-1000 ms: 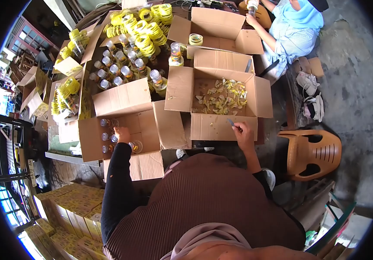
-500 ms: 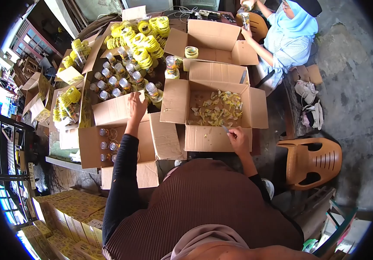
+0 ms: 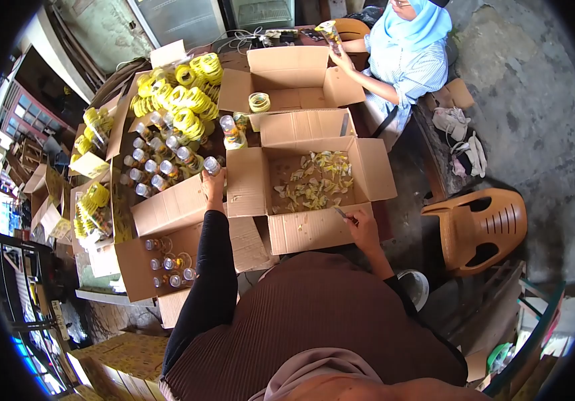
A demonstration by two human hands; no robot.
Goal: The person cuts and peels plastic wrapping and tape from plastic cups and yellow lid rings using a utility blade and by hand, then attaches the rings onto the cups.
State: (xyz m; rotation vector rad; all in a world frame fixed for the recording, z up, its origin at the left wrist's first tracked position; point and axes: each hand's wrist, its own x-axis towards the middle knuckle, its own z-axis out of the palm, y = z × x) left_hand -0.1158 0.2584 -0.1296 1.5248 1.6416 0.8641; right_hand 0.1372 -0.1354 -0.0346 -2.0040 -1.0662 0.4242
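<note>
My left hand point(image 3: 213, 187) is closed around a clear bottle point(image 3: 212, 165), its cap end pointing up, at the near edge of a group of similar bottles point(image 3: 160, 157). My right hand point(image 3: 363, 228) pinches a thin, narrow blade-like tool point(image 3: 341, 213) over the front flap of an open cardboard box point(image 3: 301, 226). Inside that box lie many small yellow scraps point(image 3: 317, 180). Another cardboard box point(image 3: 127, 267), left of my body, holds several bottles point(image 3: 167, 264) standing upright.
Rolls of yellow printed bands point(image 3: 184, 90) are heaped behind the bottles. A larger open box point(image 3: 287, 60) stands at the back. Across the table, a co-worker point(image 3: 401, 67) in a striped shirt holds a bottle point(image 3: 329, 35). A brown plastic chair point(image 3: 481, 230) is at the right.
My left hand has taken hold of a bottle at the group's near edge. The view has shifted. My right hand still holds the thin tool over the flap. The co-worker's hands have moved.
</note>
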